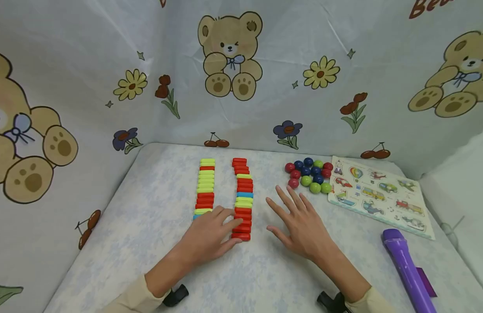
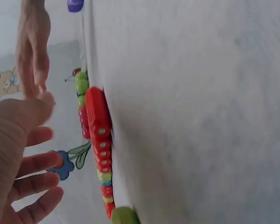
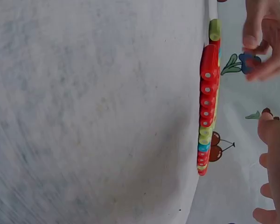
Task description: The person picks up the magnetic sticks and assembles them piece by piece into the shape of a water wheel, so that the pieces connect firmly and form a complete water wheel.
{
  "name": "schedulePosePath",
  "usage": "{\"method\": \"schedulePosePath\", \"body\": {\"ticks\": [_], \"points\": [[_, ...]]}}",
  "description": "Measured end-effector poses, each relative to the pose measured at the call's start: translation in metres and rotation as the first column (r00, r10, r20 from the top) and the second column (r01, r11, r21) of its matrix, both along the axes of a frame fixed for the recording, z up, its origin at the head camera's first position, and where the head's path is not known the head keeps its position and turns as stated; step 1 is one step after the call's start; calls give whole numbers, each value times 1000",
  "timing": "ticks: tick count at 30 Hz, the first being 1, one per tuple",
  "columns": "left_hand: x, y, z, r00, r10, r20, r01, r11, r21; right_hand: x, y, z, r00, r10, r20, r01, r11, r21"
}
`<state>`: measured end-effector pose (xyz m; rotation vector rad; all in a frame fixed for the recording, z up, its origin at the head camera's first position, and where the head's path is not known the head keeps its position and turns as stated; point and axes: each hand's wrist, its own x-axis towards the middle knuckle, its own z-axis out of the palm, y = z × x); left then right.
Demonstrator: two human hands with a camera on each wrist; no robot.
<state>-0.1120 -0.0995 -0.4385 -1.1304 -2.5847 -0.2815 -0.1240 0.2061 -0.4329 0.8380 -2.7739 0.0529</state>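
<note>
Two columns of small coloured rods lie on the table. The left column [image 1: 206,178] is mostly yellow-green and red, its near end hidden behind my left hand [image 1: 206,237]. Mostly red, with a few yellow-green and one blue, is the right column [image 1: 243,211]; its rods show a pale spot at their ends in both wrist views. My left hand hangs over the near end of this column, fingers loosely spread, holding nothing. To the right of it, my right hand [image 1: 302,226] hovers above the table with fingers spread and nothing in them.
Red, dark blue and green balls [image 1: 315,188] cluster at the back right, beside a picture board [image 1: 376,204] with vehicle drawings. A purple toy microphone [image 1: 407,269] lies at the near right, partly over a flat purple piece [image 1: 426,281]. A bear-print curtain [image 1: 265,117] stands behind the table.
</note>
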Motion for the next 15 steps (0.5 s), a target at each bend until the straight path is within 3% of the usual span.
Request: {"method": "schedulePosePath", "body": {"ticks": [4,9,15], "points": [[5,8,-7,998,-51,20,53,996,-76,-12,4,1,1000,-17,-17,16,997,-75],[7,15,-10,998,-39,57,47,990,-136,-42,19,-2,997,-65,-37,57,980,-192],[7,20,-9,997,-28,66,37,989,-144,-81,40,-12,989,-146,35,150,960,-238]]}}
